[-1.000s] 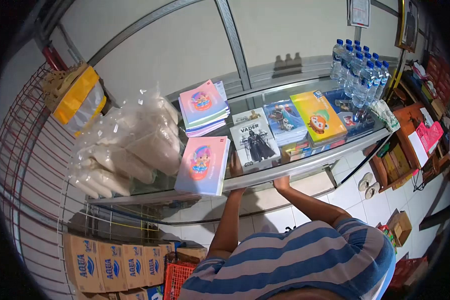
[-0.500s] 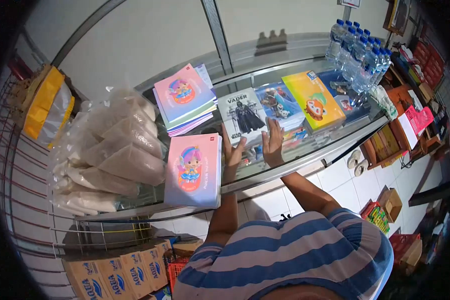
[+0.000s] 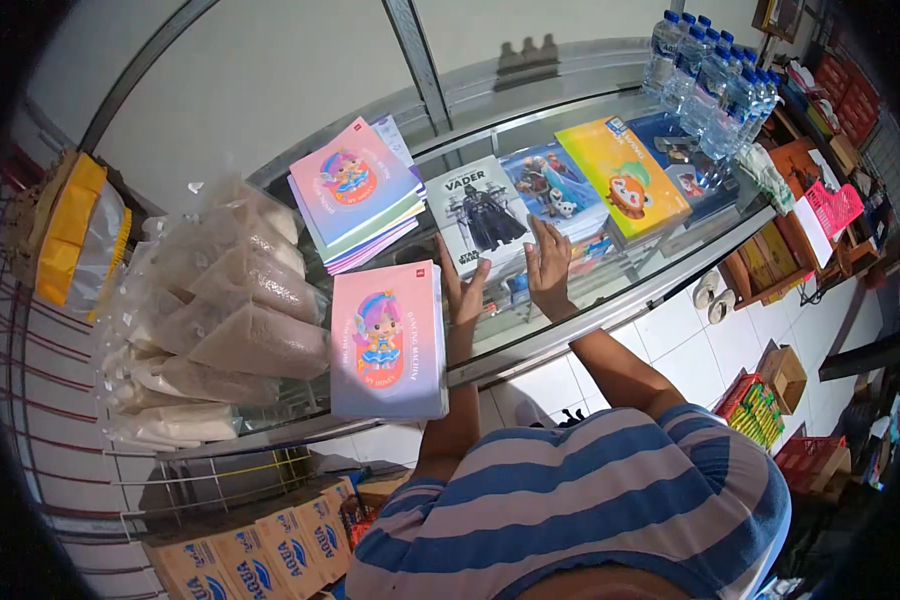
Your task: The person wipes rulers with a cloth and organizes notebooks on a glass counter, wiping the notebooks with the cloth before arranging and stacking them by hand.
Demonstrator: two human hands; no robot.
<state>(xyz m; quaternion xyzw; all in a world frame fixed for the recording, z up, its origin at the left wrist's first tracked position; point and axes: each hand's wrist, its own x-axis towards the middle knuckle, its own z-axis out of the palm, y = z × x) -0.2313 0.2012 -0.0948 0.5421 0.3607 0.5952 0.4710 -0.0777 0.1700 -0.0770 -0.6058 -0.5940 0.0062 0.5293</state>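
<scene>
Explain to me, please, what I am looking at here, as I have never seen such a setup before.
There is no machine: a person works with two bare hands, and the view comes from one camera worn on the head, looking forward and down. Ahead stands a glass counter with a metal edge. On it are clear plastic bags with pale contents, a pink-and-blue stack of paper books and clear blue-capped plastic bottles. The left hand and right hand, fingers extended, are at the near end of a white stack showing a dark armoured figure. Whether they grip it, I cannot tell.
</scene>
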